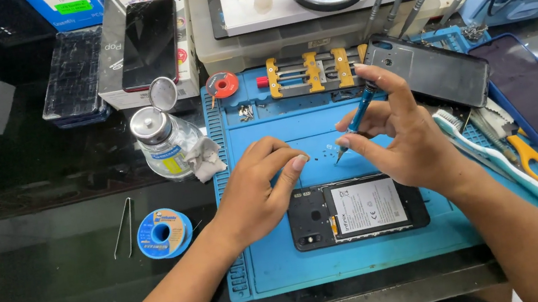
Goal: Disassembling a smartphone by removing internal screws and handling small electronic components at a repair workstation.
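Head view. Opened smartphone lies on the blue ribbed silicone work mat, at six o'clock of the mat's middle. Its back cover is already off and rests at two o'clock, glossy dark plastic; the battery with its pale label is exposed, the black inner frame still in place.

Right hand pinches a slim blue precision screwdriver, tip down on the mat just above the phone. Left hand is loosely curled, forefinger and thumb closing near tiny screws on the mat; whether it grips one cannot be told.

Judged stage: cover removed, screw work under way, board not yet reached.

At nine o'clock: glass solvent bottle with metal cap, solder spool, steel tweezers. At three o'clock: white toothbrush, yellow-handled scissors.
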